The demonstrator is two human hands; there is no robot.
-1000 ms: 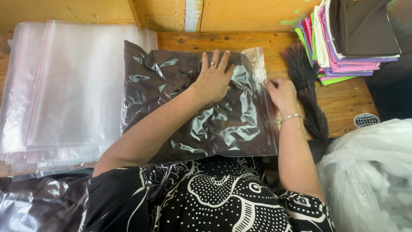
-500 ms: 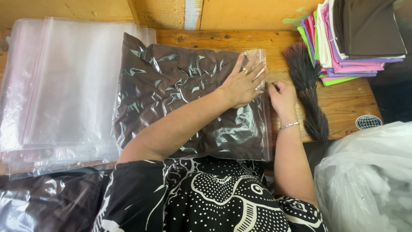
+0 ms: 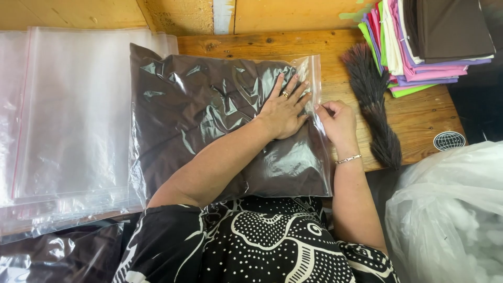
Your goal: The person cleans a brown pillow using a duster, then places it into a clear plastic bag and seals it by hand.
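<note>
Head view: left hand [image 3: 283, 107], flat and spread, has slid rightward across clear plastic bag of brown cloth [image 3: 209, 120]; right hand [image 3: 338, 119] now pinches its edge, sealing nearly complete.

Clear bag [image 3: 209, 120] with brown cloth, table centre; round sticker [image 3: 449, 140] right

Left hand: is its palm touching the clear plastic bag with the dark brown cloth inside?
Touching. The head view shows the left hand pressed flat, fingers spread, on the clear plastic bag of dark brown cloth.
</note>
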